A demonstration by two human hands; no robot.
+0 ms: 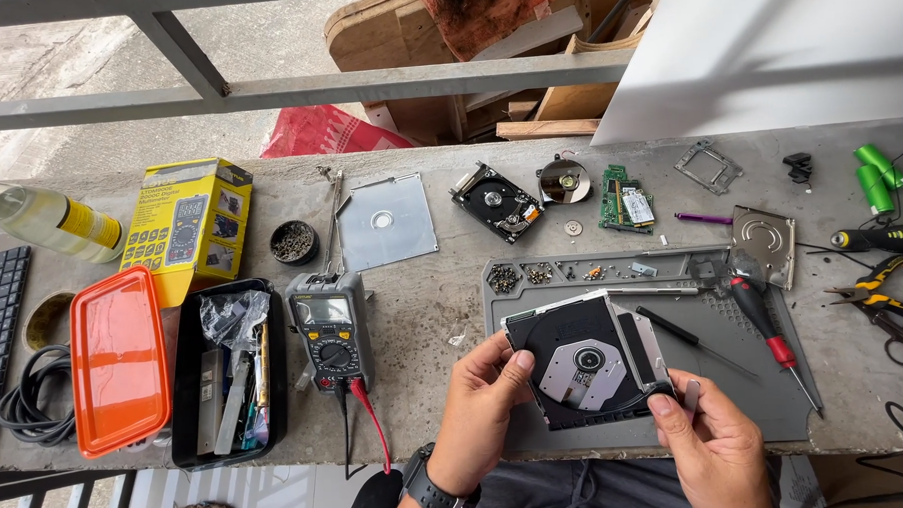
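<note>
I hold a slim black optical disc drive with its tray pulled out and the silver hub showing. It is tilted a little above a grey work mat. My left hand, with a black watch on its wrist, grips the drive's left edge, thumb on top. My right hand pinches the drive's lower right corner. A red-handled screwdriver and a thin black screwdriver lie on the mat just right of the drive.
A multimeter with red and black leads stands left of the mat, next to a black parts box and an orange lid. An opened hard drive, a circuit board, pliers and green cells lie on the concrete bench.
</note>
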